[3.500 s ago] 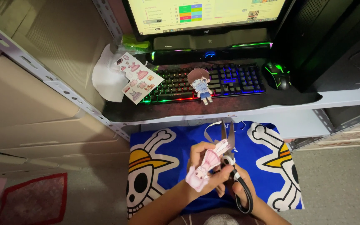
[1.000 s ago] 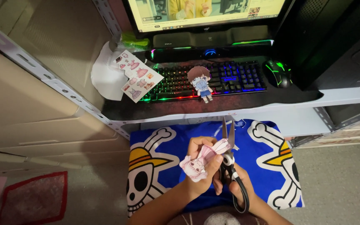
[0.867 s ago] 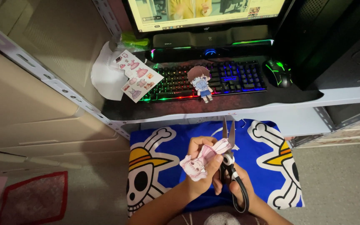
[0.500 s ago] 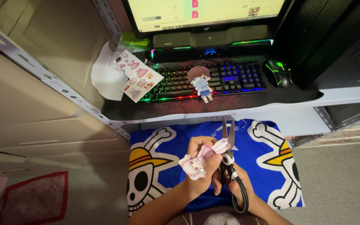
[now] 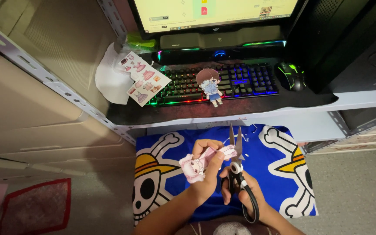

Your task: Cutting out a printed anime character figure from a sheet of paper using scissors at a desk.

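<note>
My left hand [image 5: 207, 172] holds a pink paper doll cut-out [image 5: 199, 163] above my lap. My right hand [image 5: 244, 196] grips black-handled scissors [image 5: 236, 163], blades pointing away from me and slightly apart at the cut-out's right edge. Under both hands lies a blue cloth [image 5: 266, 161] printed with skulls in straw hats. On the desk, a cut-out paper doll with brown hair [image 5: 209, 85] lies across the lit keyboard [image 5: 216, 83], and a sheet of small paper outfits [image 5: 143, 78] lies to its left.
A monitor [image 5: 216, 15] stands behind the keyboard, a mouse [image 5: 291, 75] to its right, a dark computer case [image 5: 353, 39] at far right. White paper [image 5: 107, 80] lies under the outfit sheet. A metal shelf rail [image 5: 44, 76] runs diagonally at left. Small paper scraps dot the cloth.
The cut-out has been turned slightly in my left hand against the scissors. The picture on the monitor has changed. Both hands stay over the cloth.
</note>
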